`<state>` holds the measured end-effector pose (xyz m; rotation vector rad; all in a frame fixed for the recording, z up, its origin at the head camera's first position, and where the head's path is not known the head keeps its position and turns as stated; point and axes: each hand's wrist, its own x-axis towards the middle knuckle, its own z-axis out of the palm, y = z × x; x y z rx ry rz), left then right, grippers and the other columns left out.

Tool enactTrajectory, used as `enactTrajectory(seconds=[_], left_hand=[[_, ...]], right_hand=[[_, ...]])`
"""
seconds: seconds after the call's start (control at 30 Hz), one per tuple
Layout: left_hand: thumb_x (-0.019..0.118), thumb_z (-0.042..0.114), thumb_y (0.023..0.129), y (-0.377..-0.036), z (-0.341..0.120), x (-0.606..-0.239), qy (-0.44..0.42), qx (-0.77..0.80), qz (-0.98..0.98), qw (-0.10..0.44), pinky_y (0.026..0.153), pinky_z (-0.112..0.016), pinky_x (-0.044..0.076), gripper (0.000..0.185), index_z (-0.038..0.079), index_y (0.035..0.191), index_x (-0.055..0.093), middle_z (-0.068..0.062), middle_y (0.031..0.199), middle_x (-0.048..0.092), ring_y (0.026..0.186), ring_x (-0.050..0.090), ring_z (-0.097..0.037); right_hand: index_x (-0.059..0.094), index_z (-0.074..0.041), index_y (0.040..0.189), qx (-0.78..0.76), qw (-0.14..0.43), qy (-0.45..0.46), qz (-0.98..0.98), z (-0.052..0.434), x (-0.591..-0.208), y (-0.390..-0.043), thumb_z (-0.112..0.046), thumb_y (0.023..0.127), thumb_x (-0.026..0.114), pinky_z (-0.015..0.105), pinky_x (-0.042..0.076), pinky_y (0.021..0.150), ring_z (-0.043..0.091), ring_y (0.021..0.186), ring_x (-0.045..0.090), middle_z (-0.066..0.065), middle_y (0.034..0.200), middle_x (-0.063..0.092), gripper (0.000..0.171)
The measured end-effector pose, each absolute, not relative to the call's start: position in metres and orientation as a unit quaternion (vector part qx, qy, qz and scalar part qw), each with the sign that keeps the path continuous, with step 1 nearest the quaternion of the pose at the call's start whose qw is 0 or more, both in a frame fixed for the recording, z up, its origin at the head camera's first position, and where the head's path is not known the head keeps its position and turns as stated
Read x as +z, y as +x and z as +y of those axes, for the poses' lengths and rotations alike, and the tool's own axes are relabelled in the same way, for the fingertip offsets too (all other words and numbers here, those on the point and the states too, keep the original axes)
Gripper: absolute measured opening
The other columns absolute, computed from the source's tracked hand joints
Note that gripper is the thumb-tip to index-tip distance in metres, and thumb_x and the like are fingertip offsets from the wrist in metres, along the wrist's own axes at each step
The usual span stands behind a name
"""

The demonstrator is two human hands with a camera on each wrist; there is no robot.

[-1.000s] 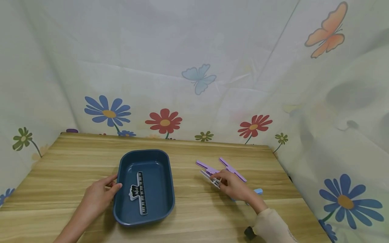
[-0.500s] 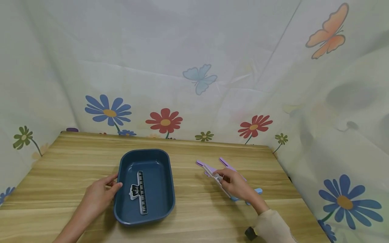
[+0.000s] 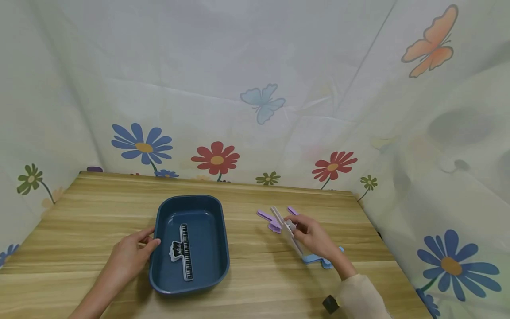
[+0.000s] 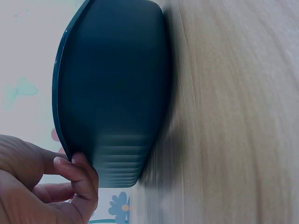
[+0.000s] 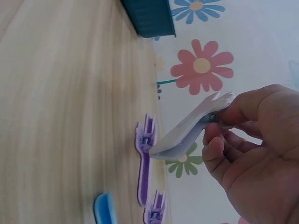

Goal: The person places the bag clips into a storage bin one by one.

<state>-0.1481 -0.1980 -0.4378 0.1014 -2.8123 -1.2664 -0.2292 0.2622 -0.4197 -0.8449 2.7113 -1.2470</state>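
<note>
Your right hand (image 3: 314,237) pinched the white clip (image 3: 287,231); left hand (image 3: 129,257) gripped the tray (image 3: 223,266) rim. A loose pinch could've dropped it.

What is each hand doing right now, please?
Left hand: fingers hold the rim of the blue tray.
Right hand: fingers pinch a white clip, lifted off the table.

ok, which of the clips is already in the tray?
The black-and-white piano-key clip, lying flat in the blue tray. The purple ones and the blue one lie on the table; the white one is in the right hand.
</note>
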Motion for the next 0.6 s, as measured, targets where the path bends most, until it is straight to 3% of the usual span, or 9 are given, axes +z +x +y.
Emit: enactTrajectory(seconds=[0.17, 0.3, 0.6], left_hand=[[0.064, 0.013, 0.102, -0.147, -0.198, -0.438, 0.029, -0.408, -0.912, 0.034, 0.062, -0.030, 0.046, 0.049, -0.017, 0.139, 0.052, -0.012, 0.095, 0.066, 0.087, 0.068, -0.028], [0.064, 0.013, 0.102, -0.148, -0.198, -0.438, 0.030, -0.407, -0.912, 0.033, 0.061, -0.030, 0.045, 0.049, -0.017, 0.139, 0.052, -0.013, 0.095, 0.066, 0.086, 0.068, -0.027], [0.063, 0.015, 0.103, -0.149, -0.198, -0.437, 0.035, -0.409, -0.911, 0.026, 0.059, -0.029, 0.045, 0.051, -0.017, 0.141, 0.050, -0.013, 0.097, 0.065, 0.089, 0.068, -0.029]], right_hand=[[0.061, 0.007, 0.136, -0.433, 0.031, -0.263, 0.862, 0.265, -0.414, -0.230, 0.006, 0.102, 0.054, 0.034, 0.056, 0.073, 0.020, 0.086, 0.064, 0.022, 0.115, 0.067, 0.034], [0.058, 0.007, 0.139, -0.450, 0.032, -0.254, 0.855, 0.266, -0.406, -0.230, 0.007, 0.102, 0.053, 0.043, 0.058, 0.077, 0.024, 0.091, 0.066, 0.024, 0.118, 0.066, 0.037], [0.058, 0.003, 0.140, -0.468, 0.025, -0.231, 0.853, 0.267, -0.377, -0.228, 0.000, 0.104, 0.054, 0.038, 0.057, 0.079, 0.028, 0.096, 0.065, 0.023, 0.122, 0.065, 0.037]])
